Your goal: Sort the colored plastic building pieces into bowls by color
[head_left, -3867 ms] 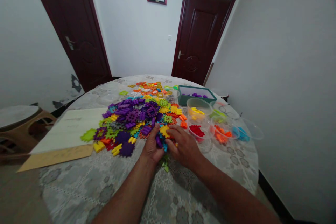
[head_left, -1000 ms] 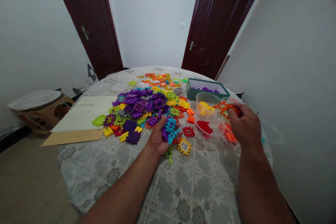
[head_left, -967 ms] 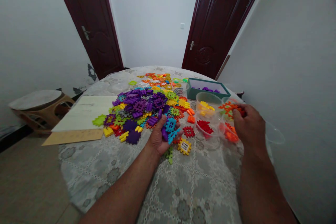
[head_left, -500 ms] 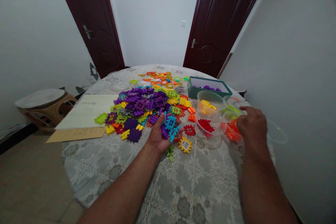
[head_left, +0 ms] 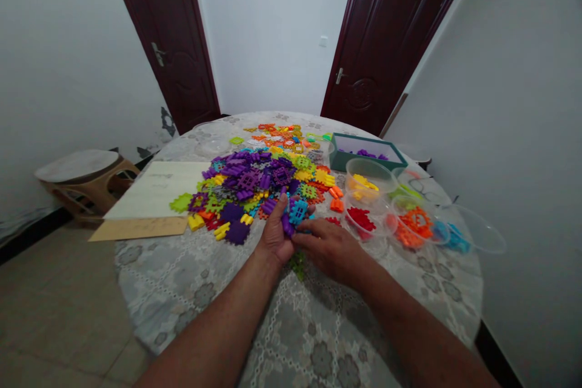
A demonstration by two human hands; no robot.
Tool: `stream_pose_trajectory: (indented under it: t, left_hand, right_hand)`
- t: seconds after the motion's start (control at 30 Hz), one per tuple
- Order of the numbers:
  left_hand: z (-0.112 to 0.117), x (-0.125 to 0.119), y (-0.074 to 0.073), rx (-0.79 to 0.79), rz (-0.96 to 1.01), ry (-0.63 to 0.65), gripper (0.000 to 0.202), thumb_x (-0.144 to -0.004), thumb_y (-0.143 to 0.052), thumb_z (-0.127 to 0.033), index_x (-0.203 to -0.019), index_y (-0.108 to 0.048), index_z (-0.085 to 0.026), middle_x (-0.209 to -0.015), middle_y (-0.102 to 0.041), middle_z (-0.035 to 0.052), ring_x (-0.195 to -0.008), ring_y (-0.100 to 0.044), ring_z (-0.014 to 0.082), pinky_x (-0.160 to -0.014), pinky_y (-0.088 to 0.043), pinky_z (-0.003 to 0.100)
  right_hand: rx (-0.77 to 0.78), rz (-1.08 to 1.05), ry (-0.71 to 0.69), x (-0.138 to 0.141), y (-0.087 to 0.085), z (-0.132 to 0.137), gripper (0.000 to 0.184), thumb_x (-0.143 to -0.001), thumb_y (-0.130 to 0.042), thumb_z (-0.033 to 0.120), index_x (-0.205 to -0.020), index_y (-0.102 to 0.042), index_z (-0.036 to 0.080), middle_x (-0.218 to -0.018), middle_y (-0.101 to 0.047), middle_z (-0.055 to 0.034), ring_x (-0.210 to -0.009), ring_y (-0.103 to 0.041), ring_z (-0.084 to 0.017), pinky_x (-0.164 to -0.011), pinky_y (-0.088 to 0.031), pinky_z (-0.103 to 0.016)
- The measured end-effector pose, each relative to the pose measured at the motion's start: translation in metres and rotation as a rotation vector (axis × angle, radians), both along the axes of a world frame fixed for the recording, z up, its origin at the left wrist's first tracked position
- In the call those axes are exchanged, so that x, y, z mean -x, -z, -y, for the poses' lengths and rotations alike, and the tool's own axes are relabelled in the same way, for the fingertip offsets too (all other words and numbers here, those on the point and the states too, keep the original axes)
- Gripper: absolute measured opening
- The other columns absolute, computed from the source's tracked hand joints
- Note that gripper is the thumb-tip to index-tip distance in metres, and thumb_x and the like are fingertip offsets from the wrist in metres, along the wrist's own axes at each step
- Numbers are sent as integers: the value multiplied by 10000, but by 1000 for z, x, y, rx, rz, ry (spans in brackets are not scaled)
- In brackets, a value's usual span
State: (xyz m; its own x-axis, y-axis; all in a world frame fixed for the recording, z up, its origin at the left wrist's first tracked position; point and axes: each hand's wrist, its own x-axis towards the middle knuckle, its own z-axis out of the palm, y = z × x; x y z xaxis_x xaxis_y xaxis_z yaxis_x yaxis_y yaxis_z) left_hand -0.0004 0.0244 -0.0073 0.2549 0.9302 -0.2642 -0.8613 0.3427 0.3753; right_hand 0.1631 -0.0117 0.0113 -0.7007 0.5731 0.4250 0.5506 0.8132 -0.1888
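At pile [head_left: 254,185] edge, L hand [head_left: 276,235] gripping blue/purple pieces [head_left: 296,213], R hand [head_left: 331,247] touching them, its grip unclear

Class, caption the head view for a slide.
Left hand holds blue and purple blocks, right hand close beside, near a colourful pile on the table.

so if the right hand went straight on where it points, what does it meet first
Most likely the blue piece in the left hand; the right hand looks nearly touching it.
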Motion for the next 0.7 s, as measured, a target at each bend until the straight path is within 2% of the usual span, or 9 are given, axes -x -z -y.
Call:
stream_pose_trajectory:
  t: [0.1,0.2,0.3,0.37,0.43,0.6,0.7]
  left_hand:
    - [1,-1,-2,3,7,24,323,-914,-769,-436,-1015,-687,-141,-850,-779,128,-725,-771,240,-577,-596,286]
    - [4,-2,-6,17,-2,27,300,-921,-762,-421,-1020,-690,-148,-862,-782,111,-707,-762,219,-585,-604,290]
    - [6,-4,-9,47,-12,7,249,-936,-748,-382,-1011,-693,-151,-843,-772,69,-702,-751,195,-627,-631,313]
    - [6,-6,-9,64,-8,5,215,-935,-751,-338,-998,-698,-140,-829,-762,56,-702,-746,184,-641,-634,305]
    - [5,-7,-8,66,4,10,184,-939,-746,-297,-993,-705,-127,-834,-760,57,-718,-746,176,-651,-630,284]
    - [5,-9,-3,46,13,34,193,-925,-768,-305,-976,-706,-129,-822,-750,50,-691,-732,164,-618,-613,266]
    - [5,-7,0,22,-3,36,236,-921,-770,-339,-1011,-704,-131,-852,-758,73,-706,-742,186,-615,-616,288]
  right_hand:
    - [-21,-155,-14,-1,5,-5,206,-1037,-561,164,-1175,-694,237,-1172,-731,-92,-1054,-704,-223,-913,-603,-367]
    - [11,-343,-10,-3,-1,-4,240,-1044,-531,161,-1229,-667,232,-1141,-727,-96,-1059,-701,-218,-929,-594,-379]
    - [99,-443,145,-4,-5,-2,259,-1039,-548,197,-1269,-655,248,-1126,-735,-84,-1034,-706,-224,-921,-586,-396]
    - [141,-425,239,-4,-4,-2,291,-1029,-582,237,-1311,-650,251,-1134,-742,-84,-1018,-709,-236,-914,-585,-409]
    - [152,-386,273,-3,-1,-4,330,-1018,-604,256,-1346,-641,246,-1162,-742,-92,-1037,-706,-249,-928,-584,-423]
    - [137,-336,267,-4,5,-7,345,-1012,-604,241,-1356,-627,241,-1193,-729,-111,-1067,-690,-264,-954,-577,-454]
    - [146,-320,256,-7,2,-7,281,-1006,-599,232,-1281,-656,226,-1151,-735,-114,-1043,-693,-270,-943,-570,-459]
